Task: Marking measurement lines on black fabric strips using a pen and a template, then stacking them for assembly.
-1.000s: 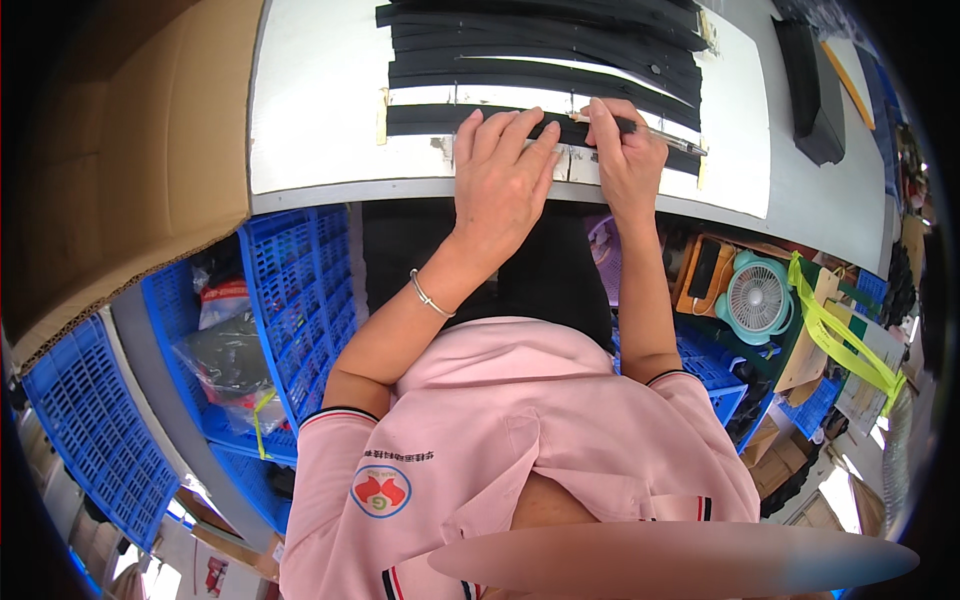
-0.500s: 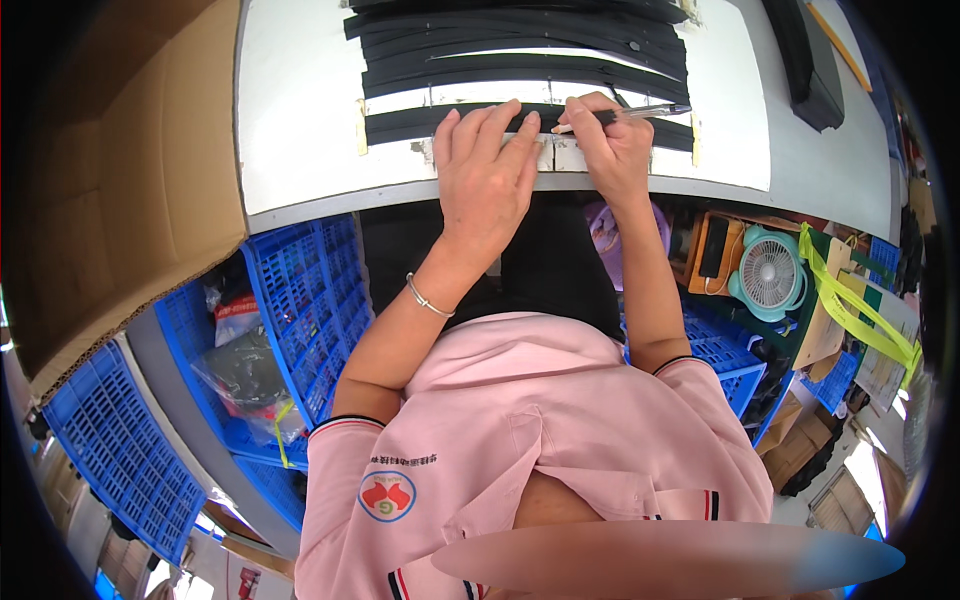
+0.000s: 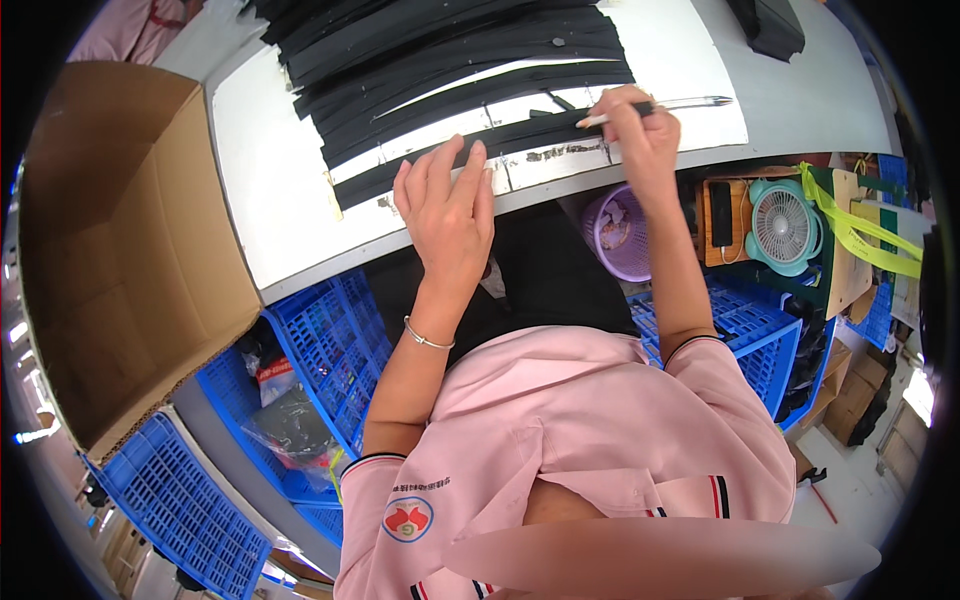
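The hands had drawn apart since before: left hand (image 3: 447, 210), fingers together, pressed flat the long black rubber strip (image 3: 520, 135) on the white counter (image 3: 280, 190); right hand (image 3: 640, 135) pinched a slim white pen (image 3: 680, 102).

One cardboard box (image 3: 120, 250) stands open, and one small fan (image 3: 783, 224). One purple basket (image 3: 620, 232), one pen (image 3: 660, 106).

Long black strip (image 3: 470, 150) flat along white bench edge; slim pen (image 3: 660, 103) tilted, tip on strip.
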Motion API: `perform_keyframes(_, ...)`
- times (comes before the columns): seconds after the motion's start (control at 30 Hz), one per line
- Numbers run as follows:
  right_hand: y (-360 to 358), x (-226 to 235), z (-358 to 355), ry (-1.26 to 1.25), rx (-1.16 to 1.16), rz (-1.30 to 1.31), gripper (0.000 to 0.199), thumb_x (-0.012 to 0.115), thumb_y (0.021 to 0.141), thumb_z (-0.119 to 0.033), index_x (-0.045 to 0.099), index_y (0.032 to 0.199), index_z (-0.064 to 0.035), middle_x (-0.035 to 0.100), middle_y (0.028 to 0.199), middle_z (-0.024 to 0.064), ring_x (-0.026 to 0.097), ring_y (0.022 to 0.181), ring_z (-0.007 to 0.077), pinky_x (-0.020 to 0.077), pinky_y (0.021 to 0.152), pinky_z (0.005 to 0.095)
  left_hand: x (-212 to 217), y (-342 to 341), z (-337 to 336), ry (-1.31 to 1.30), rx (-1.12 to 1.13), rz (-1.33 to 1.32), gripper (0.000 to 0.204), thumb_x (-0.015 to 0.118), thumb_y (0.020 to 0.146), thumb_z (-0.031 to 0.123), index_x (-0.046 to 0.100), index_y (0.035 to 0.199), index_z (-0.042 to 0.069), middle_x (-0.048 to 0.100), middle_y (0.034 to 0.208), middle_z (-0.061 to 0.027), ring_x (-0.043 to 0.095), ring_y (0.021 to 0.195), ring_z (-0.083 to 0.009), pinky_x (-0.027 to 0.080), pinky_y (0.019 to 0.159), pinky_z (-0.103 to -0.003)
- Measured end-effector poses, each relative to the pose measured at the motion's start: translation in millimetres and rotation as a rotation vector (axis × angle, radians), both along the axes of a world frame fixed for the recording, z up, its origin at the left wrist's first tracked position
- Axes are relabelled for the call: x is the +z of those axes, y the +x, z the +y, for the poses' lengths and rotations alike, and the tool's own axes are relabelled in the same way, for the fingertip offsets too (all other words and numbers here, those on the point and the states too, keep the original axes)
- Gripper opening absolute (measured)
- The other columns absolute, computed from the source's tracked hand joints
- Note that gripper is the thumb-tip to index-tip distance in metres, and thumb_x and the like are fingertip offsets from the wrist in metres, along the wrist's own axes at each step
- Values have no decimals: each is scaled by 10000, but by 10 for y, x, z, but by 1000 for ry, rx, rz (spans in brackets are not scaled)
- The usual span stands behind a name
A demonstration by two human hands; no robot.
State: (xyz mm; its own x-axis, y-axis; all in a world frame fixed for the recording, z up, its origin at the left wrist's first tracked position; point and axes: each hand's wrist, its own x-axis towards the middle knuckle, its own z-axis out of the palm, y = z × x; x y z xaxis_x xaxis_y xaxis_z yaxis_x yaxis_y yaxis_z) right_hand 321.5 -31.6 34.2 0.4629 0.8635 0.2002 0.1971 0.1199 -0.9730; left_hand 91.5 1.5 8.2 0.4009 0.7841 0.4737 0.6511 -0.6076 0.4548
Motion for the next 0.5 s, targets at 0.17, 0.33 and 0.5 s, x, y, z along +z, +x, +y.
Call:
perform_keyframes(0.17, 378, -127, -22, -114, -87, -145, 267, 627, 1006, -155, 697, 811, 13, 661, 779, 9, 448, 601, 27, 347, 545, 216, 20, 36, -7, -16, -4, 8, 265, 726, 903, 110, 766, 1165, 99, 670, 1255, -67, 582, 1173, -279, 359, 1113, -475)
perform_keyframes(0.33, 365, -155, 11, -76, -68, -136, 305, 647, 1000, -177, 698, 779, 28, 658, 779, -1, 450, 595, 27, 328, 521, 222, 112, 369, 4, -86, -103, -184, 226, 749, 863, 107, 752, 1082, 52, 668, 1202, -88, 581, 1155, -287, 366, 1096, -499)
perform_keyframes(0.5, 362, -182, 31, -90, -35, -93, 296, 648, 999, -161, 688, 807, 61, 680, 807, -2, 494, 611, 29, 375, 535, 228, 72, 942, 130, -40, -259, -231, 184, 768, 832, 105, 745, 1002, 39, 671, 1105, -74, 589, 1073, -291, 398, 1050, -480)
